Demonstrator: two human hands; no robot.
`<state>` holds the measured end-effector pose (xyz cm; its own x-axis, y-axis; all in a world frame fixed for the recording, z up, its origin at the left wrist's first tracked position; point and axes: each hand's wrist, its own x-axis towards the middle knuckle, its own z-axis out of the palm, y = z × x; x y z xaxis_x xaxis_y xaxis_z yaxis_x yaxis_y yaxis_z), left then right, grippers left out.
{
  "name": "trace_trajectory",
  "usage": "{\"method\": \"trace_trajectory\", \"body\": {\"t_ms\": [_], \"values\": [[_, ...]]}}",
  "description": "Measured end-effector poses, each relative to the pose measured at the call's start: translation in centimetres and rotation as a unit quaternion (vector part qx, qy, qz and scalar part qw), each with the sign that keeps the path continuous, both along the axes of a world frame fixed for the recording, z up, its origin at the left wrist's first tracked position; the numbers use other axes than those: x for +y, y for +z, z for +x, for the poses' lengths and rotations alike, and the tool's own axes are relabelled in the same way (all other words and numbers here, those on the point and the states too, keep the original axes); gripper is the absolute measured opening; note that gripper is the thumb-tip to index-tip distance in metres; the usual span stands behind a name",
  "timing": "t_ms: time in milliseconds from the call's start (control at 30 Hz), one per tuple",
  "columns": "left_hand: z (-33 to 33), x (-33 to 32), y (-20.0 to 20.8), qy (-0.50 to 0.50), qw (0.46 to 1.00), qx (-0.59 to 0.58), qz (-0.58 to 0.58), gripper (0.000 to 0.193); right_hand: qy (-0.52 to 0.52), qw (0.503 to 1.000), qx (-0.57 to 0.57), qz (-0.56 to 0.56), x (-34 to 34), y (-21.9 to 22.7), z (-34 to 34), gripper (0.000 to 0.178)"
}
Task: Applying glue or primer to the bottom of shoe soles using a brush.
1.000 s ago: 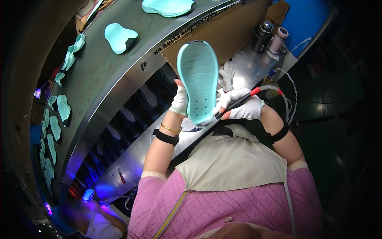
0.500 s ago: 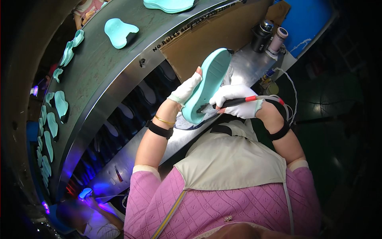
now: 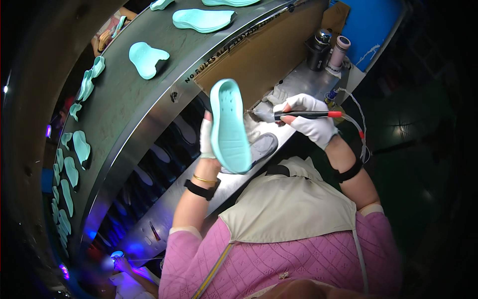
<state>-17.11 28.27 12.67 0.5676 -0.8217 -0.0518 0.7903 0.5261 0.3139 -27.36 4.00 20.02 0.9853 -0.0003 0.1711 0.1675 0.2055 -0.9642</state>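
A turquoise foam shoe sole stands nearly upright in my left hand, which wears a white glove with bare fingertips. My thumb shows at its left edge; my other fingers are hidden behind it. In my right hand, gloved the same way, is a brush with a black handle, a red band and thin tubing at its back end. Its flat, dark-stained tip points left, apart from the sole. Below it, a grey and dark-blue shoe, partly hidden by the sole, rests on the metal bench.
A curved green conveyor carries several turquoise soles. Under its metal rim, several shoes stand in a dark rack. Cardboard, a black flask and a pink bottle are behind. Other people work at the left.
The brush has come off the sole and moved right with my right hand. My left hand has shifted the sole left and turned it over, its recessed side showing. Soles on the conveyor have shifted.
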Motion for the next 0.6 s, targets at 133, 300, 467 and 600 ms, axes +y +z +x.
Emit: {"method": "trace_trajectory", "body": {"t_ms": [133,300,467,600], "values": [[-3.6,-4.1,-0.1,0.082,0.996,-0.027,0.030,0.063,-0.095,0.994,0.031,0.032,0.9,-1.9,1.8,0.015],[-5.9,-7.3,-0.5,0.078,0.995,-0.060,0.020,0.070,-0.181,0.981,-0.067,0.026,2.5,-2.1,4.8,0.012],[-6.0,-7.0,-0.1,0.132,0.987,0.041,0.076,0.062,-0.086,0.993,0.006,-0.076,3.1,-1.0,2.3,0.016],[-5.9,-7.1,0.6,0.171,0.982,0.008,0.085,0.059,-0.096,0.995,-0.016,-0.033,3.0,-2.2,2.1,0.017]]}}
